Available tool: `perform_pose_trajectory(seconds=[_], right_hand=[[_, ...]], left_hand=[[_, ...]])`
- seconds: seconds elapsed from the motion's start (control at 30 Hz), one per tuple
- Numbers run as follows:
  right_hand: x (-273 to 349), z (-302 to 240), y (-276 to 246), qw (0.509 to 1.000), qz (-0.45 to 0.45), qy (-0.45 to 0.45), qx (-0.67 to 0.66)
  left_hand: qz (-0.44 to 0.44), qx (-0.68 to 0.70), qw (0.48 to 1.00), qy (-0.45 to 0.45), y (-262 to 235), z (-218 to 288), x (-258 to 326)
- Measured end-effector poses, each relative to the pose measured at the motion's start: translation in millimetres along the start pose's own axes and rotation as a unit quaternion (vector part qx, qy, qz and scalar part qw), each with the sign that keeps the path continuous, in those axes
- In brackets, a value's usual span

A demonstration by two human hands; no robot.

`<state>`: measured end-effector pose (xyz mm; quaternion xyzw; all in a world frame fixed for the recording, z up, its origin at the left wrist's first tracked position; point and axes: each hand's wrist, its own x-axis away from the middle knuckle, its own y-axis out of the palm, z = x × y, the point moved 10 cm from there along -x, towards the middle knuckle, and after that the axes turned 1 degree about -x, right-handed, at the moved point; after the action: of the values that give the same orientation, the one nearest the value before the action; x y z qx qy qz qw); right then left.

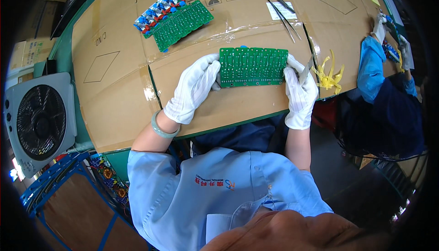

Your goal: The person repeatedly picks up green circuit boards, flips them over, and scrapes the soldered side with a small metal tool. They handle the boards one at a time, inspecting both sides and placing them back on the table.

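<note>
1. On the near edge of the cardboard-covered table [114,109], a flat green rectangular circuit board [252,66] lies solder side up.
2. Her left hand [194,88], in a white knit glove, clasps the board's left end.
3. Her right hand [300,91], gloved alike, grips the right end and a slim metal cutter [307,69].
4. Farther left lie two more boards [176,18]; curled yellow strips [328,75] sit right.

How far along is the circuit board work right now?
Apparently done: two green boards lie set aside at the upper left, one showing blue parts. In hand: the left hand and right hand hold a green board solder side up; the right also grips a metal tool. What remains cannot be told.
</note>
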<state>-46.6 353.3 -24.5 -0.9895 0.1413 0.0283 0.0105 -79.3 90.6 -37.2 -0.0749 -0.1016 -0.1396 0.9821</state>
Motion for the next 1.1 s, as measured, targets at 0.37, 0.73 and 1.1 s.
perform_pose_trajectory(seconds=[0.37, 0.73, 1.1], right_hand=[[0.8, -0.3, -0.1, 0.998, -0.012, 0.048, -0.032], [1.2, -5.0, -0.3, 0.999, -0.018, 0.023, -0.046], [0.5, -7.3, -0.5, 0.998, 0.006, -0.004, -0.056]], left_hand=[[-0.023, -0.009, 0.999, -0.034, 1.9, 0.6, -1.3], [-0.009, -0.022, 0.999, -0.036, 1.9, -0.7, -3.6], [-0.011, -0.024, 0.999, -0.026, 2.0, 6.4, -1.7]])
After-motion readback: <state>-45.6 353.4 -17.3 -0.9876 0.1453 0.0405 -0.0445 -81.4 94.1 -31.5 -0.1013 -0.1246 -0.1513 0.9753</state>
